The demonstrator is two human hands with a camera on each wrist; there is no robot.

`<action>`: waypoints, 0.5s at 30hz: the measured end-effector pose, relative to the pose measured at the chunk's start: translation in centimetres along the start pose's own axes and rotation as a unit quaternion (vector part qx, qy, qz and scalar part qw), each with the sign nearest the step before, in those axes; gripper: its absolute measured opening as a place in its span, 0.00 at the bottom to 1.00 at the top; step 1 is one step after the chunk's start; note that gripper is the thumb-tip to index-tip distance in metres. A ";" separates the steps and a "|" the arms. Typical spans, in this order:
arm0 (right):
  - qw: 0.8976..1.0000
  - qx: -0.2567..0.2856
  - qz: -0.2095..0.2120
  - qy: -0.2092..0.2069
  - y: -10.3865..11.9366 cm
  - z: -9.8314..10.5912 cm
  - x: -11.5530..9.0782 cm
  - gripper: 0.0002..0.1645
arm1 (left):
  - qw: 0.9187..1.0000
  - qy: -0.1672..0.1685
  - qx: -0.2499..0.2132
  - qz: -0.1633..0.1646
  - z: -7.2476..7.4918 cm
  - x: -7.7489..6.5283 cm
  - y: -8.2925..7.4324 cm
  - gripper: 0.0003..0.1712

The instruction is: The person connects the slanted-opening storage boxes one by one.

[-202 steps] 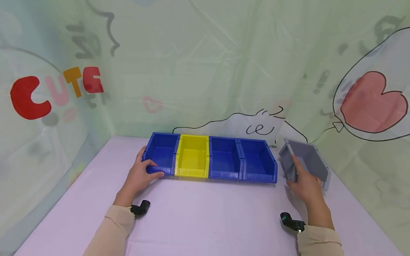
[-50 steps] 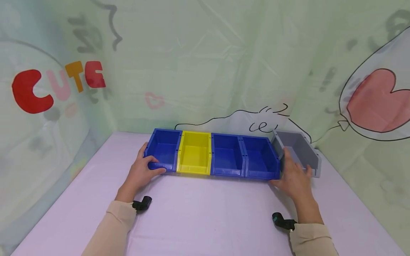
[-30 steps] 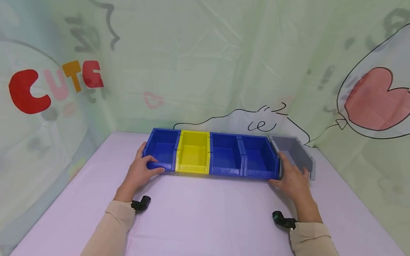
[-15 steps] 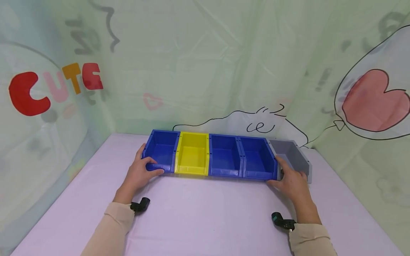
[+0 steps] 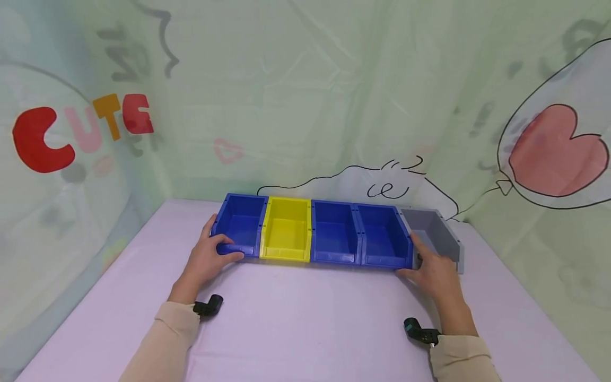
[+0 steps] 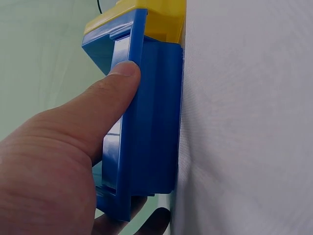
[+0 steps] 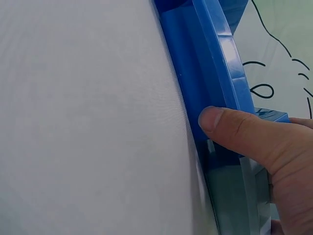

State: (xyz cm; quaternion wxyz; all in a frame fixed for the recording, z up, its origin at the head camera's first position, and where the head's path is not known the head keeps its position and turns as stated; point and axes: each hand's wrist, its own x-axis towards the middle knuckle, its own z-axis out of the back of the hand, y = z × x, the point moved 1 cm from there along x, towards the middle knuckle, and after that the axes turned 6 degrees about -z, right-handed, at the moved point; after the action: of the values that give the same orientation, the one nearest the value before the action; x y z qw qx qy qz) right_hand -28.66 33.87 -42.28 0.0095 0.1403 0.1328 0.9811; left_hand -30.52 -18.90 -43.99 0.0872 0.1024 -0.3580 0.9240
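Plastic storage bins stand side by side in a row on the table. My left hand (image 5: pixel 205 260) grips the leftmost blue bin (image 5: pixel 241 228), thumb on its front lip and fingers round its outer side. A yellow bin (image 5: pixel 286 233) and a middle blue bin (image 5: pixel 334 233) follow to the right. At the right blue bin (image 5: pixel 384 233), my right hand (image 5: pixel 436 276) holds the front corner, thumb (image 7: pixel 215 120) on its front face and index finger along its side rim. The grey bin (image 5: pixel 439 231) sits against that side, its near-left corner hidden by this hand.
The table (image 5: pixel 305 323) has a pale cloth over it. Behind the bins hangs a printed curtain (image 5: pixel 286 106), which also closes off the left and right sides. A small black wrist camera (image 5: pixel 209 306) is strapped on each forearm.
The grey bin, earlier apart and turned at the right, has moved left and straightened against the right blue bin. My right hand has moved left from it onto the blue corner. The left hand stays.
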 end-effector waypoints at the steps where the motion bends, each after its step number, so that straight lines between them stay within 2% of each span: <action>1: 1.000 0.000 0.001 0.000 0.1 0.0 0.0 0.65 | 1.000 0.000 0.002 0.000 0.0 0.0 0.0 0.24; 7: 1.000 -0.008 0.008 0.007 0.2 -0.3 0.3 0.65 | 1.000 -0.005 0.004 -0.002 0.1 0.0 -0.1 0.24; 12: 0.999 0.006 0.015 0.028 -0.2 -0.2 0.0 0.65 | 1.000 0.003 0.002 -0.003 0.0 -0.2 -0.3 0.28; 15: 0.999 0.017 0.016 0.037 -0.2 0.1 -0.2 0.65 | 1.000 -0.008 0.002 -0.008 0.3 -0.4 -0.5 0.28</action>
State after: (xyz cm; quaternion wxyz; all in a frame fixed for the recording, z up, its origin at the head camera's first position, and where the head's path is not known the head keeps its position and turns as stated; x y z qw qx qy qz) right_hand -28.47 34.05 -42.31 -0.0132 0.1058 0.1476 0.9833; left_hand -30.02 -18.79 -43.49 0.0914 0.1124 -0.3558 0.9233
